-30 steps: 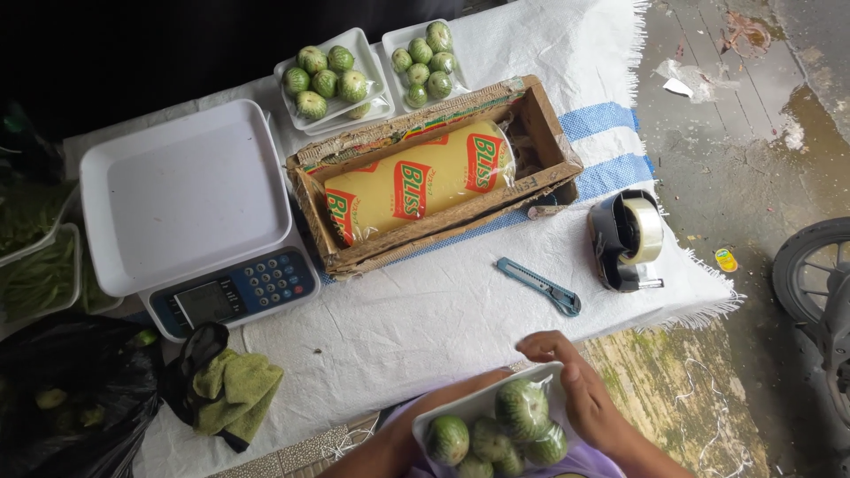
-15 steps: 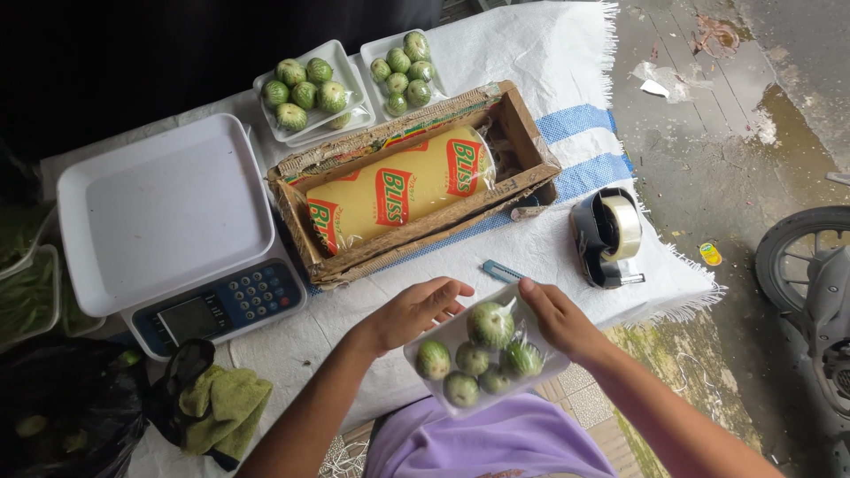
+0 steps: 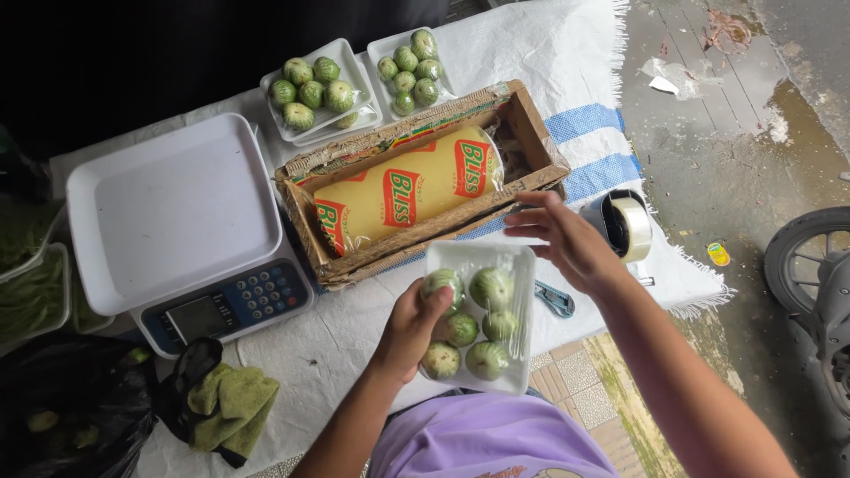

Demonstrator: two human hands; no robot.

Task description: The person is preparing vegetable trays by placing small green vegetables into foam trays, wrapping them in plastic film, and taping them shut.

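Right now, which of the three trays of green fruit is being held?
The tray nearest the person, gripped by the left hand; the two other trays sit behind the cardboard box.

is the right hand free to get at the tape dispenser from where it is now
Probably yes. The right hand hovers open and empty above the far edge of the white tray of green fruits, and the tape dispenser sits just beside it on the cloth with nothing between them. The left hand steadies the tray.

Yellow wrap roll [image 3: 409, 190] with red labels in cardboard box [image 3: 305, 230], grey scale screen [image 3: 197, 317] front left
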